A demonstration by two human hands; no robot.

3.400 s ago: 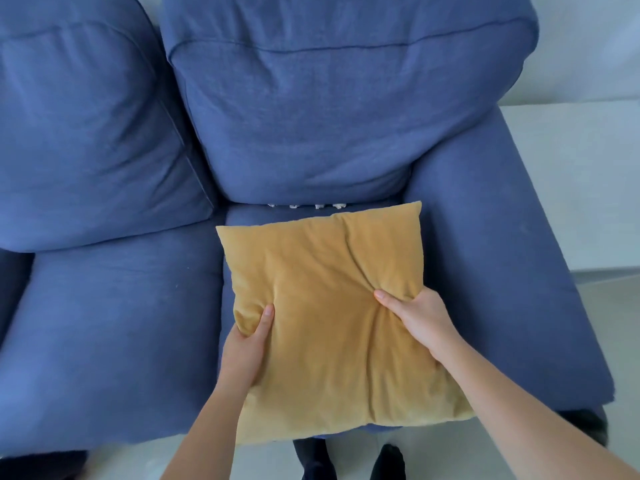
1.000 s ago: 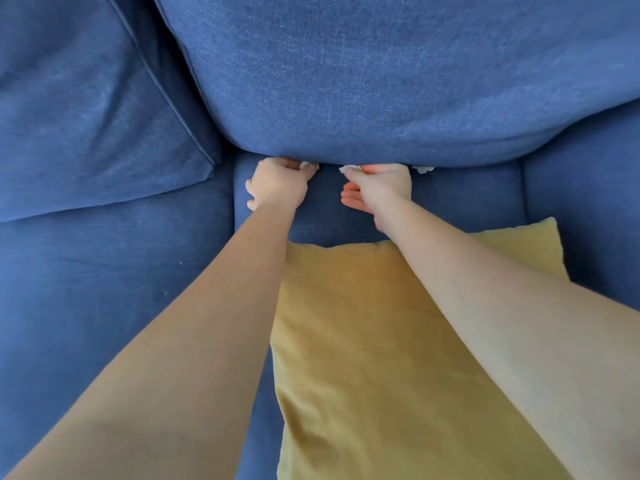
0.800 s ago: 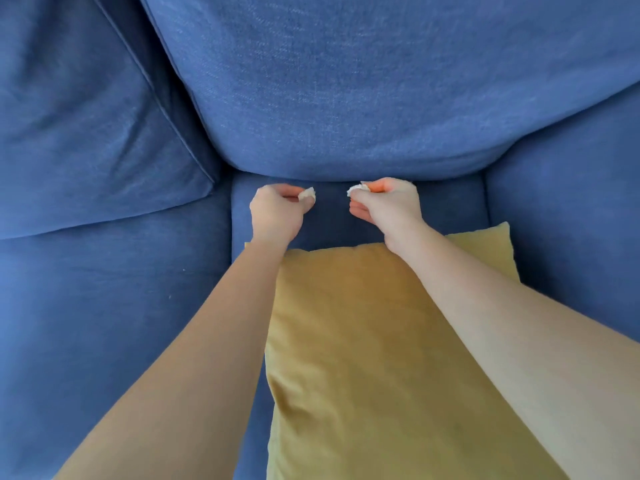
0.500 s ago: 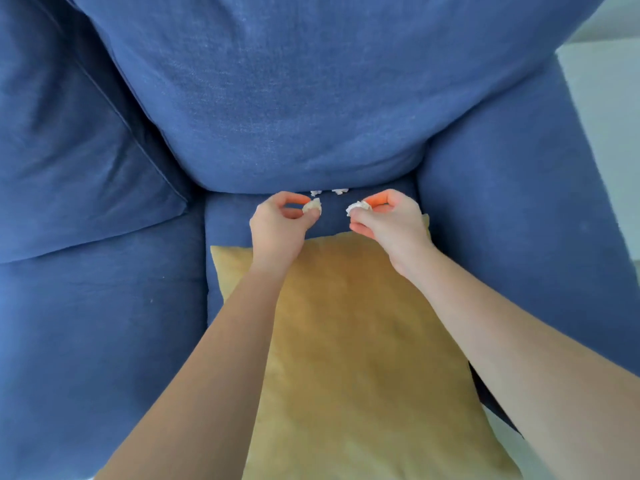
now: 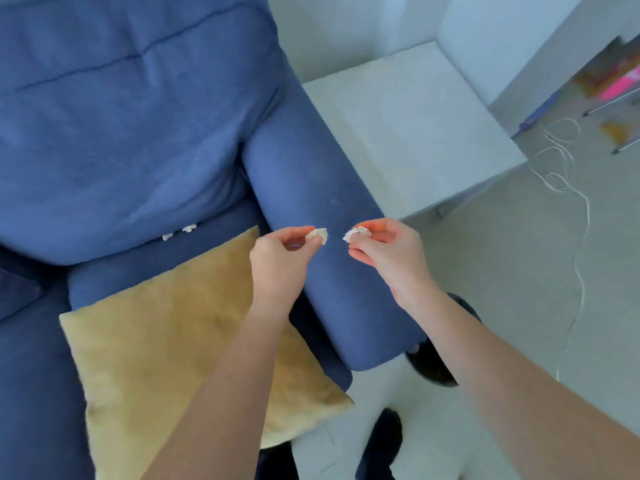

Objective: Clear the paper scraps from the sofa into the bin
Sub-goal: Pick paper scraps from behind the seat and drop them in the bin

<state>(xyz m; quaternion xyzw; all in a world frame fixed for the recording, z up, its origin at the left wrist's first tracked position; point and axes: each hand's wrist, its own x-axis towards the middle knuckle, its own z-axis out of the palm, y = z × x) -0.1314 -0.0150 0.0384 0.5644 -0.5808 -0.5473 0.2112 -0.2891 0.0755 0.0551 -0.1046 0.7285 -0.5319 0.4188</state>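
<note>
My left hand (image 5: 280, 261) pinches a small white paper scrap (image 5: 319, 234) between thumb and fingers, above the blue sofa's armrest (image 5: 311, 188). Just to its right, my right hand (image 5: 384, 251) pinches another white scrap (image 5: 356, 233). Two or three more white scraps (image 5: 179, 232) lie on the seat at the foot of the back cushion (image 5: 131, 126). A dark round bin (image 5: 433, 368) stands on the floor by the armrest's front end, mostly hidden behind my right forearm.
A mustard yellow pillow (image 5: 166, 341) lies on the seat, overhanging its front edge. A white side table (image 5: 408, 133) stands right of the sofa. A thin cord (image 5: 568, 174) trails over the pale floor. My dark shoes (image 5: 381, 441) show at the bottom.
Both hands picked scraps from the gap under the back cushion, lifted them and carried them right, from over the seat to over the armrest. My view swung right, showing the floor and side table.
</note>
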